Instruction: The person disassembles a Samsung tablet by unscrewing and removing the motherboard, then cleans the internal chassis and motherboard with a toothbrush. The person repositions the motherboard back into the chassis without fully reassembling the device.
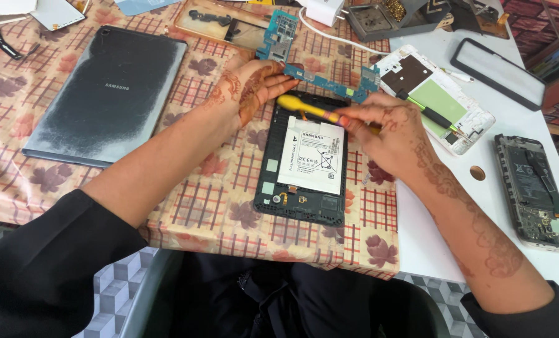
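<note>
- The left hand (pixel 248 84) pinched a blue circuit board (pixel 317 78), its grip closed on the board's middle, lifted just above the open tablet (pixel 304 163).
- The right hand (pixel 386 128) had its grip closed round a yellow screwdriver (pixel 304 107), the yellow end lying just below the left grip.
- The tablet's white battery (pixel 312 155) lay just below both grips on the tabletop (pixel 229 188).
</note>
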